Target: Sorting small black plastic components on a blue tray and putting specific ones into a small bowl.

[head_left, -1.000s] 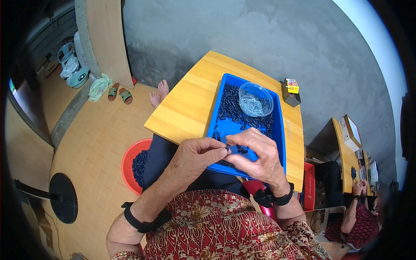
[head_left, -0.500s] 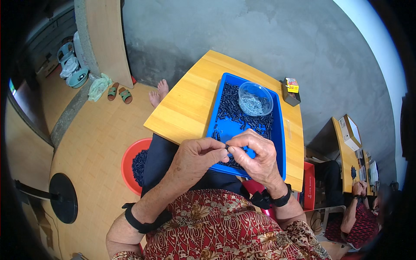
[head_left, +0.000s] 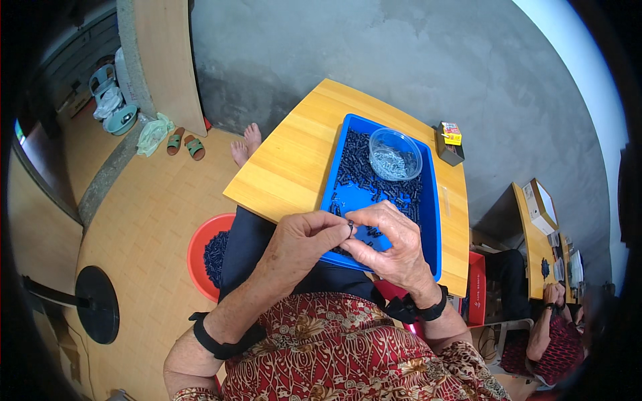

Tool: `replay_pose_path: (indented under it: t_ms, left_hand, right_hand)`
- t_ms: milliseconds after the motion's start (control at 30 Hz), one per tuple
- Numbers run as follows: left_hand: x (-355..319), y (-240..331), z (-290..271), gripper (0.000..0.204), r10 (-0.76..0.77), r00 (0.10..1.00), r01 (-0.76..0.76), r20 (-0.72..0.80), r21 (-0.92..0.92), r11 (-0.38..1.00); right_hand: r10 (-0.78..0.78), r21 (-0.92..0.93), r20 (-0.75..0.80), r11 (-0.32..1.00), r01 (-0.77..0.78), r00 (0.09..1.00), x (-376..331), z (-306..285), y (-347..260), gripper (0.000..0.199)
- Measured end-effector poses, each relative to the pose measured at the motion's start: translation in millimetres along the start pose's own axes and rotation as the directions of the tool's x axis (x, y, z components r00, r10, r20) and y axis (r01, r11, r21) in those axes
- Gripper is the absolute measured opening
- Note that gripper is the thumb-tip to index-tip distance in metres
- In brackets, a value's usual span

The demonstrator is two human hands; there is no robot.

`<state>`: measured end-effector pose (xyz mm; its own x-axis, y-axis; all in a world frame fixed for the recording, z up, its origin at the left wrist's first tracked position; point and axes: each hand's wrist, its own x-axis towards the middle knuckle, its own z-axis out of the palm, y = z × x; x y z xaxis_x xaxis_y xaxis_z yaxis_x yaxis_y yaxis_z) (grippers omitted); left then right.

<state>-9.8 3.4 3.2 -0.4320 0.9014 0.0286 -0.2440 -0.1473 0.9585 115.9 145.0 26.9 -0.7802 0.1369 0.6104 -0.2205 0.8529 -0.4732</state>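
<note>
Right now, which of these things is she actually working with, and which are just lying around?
In use: small black part pinched between left hand and right hand; blue tray of black parts; clear bowl; red basin of black pieces.

Lying about: small box on the wooden table; sandals; plastic containers by the wall.

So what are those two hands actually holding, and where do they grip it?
A small dark part, pinched between the fingertips of the left hand and right hand above the blue tray; which end cannot be told.
</note>
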Motion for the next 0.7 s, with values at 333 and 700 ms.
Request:
replay_pose_path:
  t_ms: [333,700]
  left_hand:
    - [-0.7,3.9,-0.9,0.021,-0.065,0.998,0.065,-0.007,-0.048,0.997]
    - [-0.8,3.8,-0.9,0.022,-0.037,0.999,0.037,-0.008,-0.030,0.999]
  right_hand:
    - [0.005,0.041,-0.044,0.999,-0.004,0.999,-1.3,2.9,2.0,0.034]
    - [-0.138,-0.196,-0.028,0.972,0.130,0.990,3.4,0.5,3.1,0.030]
